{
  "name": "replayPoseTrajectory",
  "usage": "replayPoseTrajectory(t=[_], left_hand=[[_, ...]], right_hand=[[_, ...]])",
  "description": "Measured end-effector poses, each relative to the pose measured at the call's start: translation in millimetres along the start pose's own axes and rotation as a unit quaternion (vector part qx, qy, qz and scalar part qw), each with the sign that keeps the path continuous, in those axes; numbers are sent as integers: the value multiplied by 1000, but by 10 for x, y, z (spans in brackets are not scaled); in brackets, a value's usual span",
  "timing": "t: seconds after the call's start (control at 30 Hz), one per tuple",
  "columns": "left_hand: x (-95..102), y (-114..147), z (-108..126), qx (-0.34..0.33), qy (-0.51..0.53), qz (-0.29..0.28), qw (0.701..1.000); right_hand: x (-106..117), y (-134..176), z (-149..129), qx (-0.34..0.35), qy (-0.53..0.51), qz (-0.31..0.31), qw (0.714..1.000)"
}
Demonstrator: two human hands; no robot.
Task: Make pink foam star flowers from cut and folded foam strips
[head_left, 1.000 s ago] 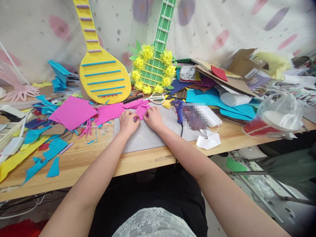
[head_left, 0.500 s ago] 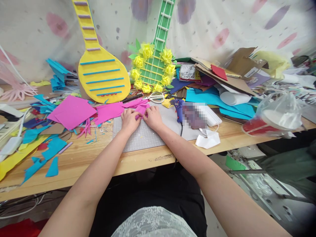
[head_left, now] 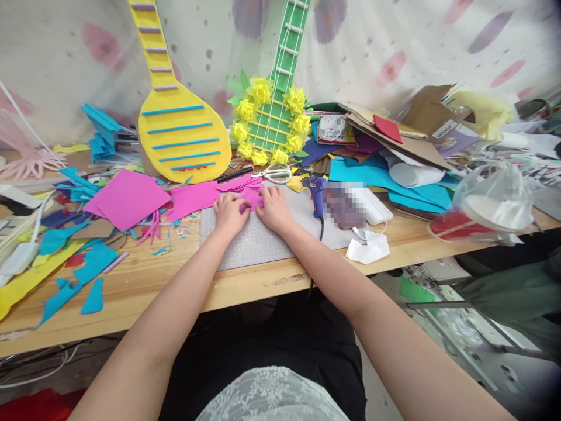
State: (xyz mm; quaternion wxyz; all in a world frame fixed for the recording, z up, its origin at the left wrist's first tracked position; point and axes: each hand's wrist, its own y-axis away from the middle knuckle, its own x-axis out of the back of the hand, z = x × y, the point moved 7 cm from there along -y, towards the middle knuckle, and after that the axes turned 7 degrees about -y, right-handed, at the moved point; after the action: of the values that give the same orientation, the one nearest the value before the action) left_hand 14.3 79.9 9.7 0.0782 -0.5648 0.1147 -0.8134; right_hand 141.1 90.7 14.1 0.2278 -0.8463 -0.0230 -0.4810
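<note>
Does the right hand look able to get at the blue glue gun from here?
Probably yes: the blue glue gun lies to the right of the right hand, with only grey cutting mat showing between them.

Bright, even light is falling seemingly from above across the wooden table [head_left: 162, 283], while the space beneath is sinking into darkness. Only soft shadows are lying around the left hand [head_left: 231, 215] and the right hand [head_left: 274, 209], and fine detail in the pink paper [head_left: 253, 197] between them is fading into flat colour. The plastic bag [head_left: 495, 181] is catching whitish glare. Coarse mosaic blocks are hiding a patch beside the glue gun [head_left: 315, 193]. Wide-angle distortion is stretching the forearms [head_left: 363, 298], blur is softening the right edge, and vignetting is blackening the right corners
</note>
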Motion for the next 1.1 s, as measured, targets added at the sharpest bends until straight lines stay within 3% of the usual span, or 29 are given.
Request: replayPoseTrajectory(t=[0.23,0.5,0.8,1.1], left_hand=[[-2,7,3,-3,-6,5,1000],[-28,-76,63,-11,-22,15,1000],[-3,-83,-8,8,-11,-17,1000],[38,-20,-46,-29,-10,-49,998]], right_hand=[[114,9,121,-16,-9,43,999],[24,21,45,-5,-22,11,1000],[40,31,61,-32,-10,-11,999],[31,29,81,-20,-3,-1,1000]])
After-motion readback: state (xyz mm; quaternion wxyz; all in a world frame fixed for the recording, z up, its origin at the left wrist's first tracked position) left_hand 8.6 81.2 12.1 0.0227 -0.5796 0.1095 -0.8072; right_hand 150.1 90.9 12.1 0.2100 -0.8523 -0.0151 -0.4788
